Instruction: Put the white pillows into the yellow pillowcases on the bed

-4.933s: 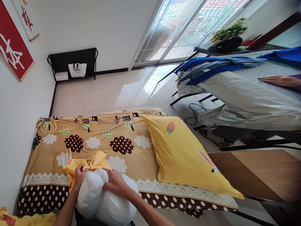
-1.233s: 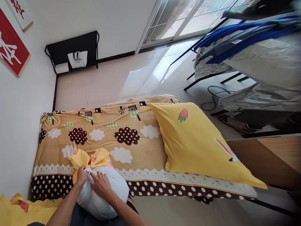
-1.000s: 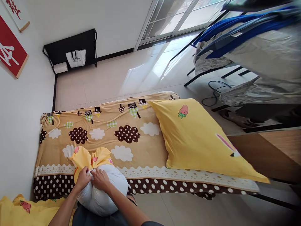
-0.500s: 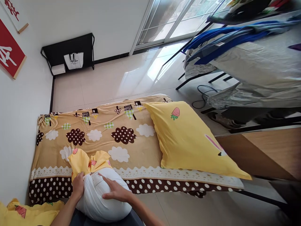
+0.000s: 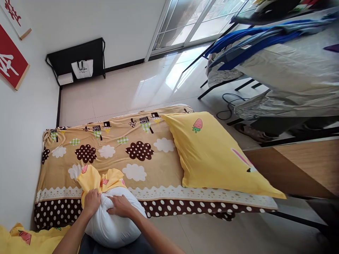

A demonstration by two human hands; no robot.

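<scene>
A plump white pillow point(image 5: 113, 229) rests on my lap at the bed's near edge. Its far end goes into a bunched yellow pillowcase point(image 5: 112, 176) with a strawberry print. My left hand point(image 5: 92, 201) is closed on the pillowcase's gathered edge, at the left side of the pillow. Just right of it, my right hand point(image 5: 120, 206) grips the white pillow's cloth with bent fingers, pulling up creases. The fingertips of both hands are partly hidden in the folds.
A tan patterned blanket point(image 5: 111, 135) covers the bed. On its right lies a yellow pillow point(image 5: 212, 155); more yellow fabric point(image 5: 39, 240) is at lower left. A black rack with a white bag point(image 5: 83, 68) stands by the wall. Blue clothes point(image 5: 238, 49) hang at right.
My right hand has gone from lying spread on the white pillow to gripping its cloth, closer to my left hand. The left hand has shifted slightly right and up along the pillowcase edge.
</scene>
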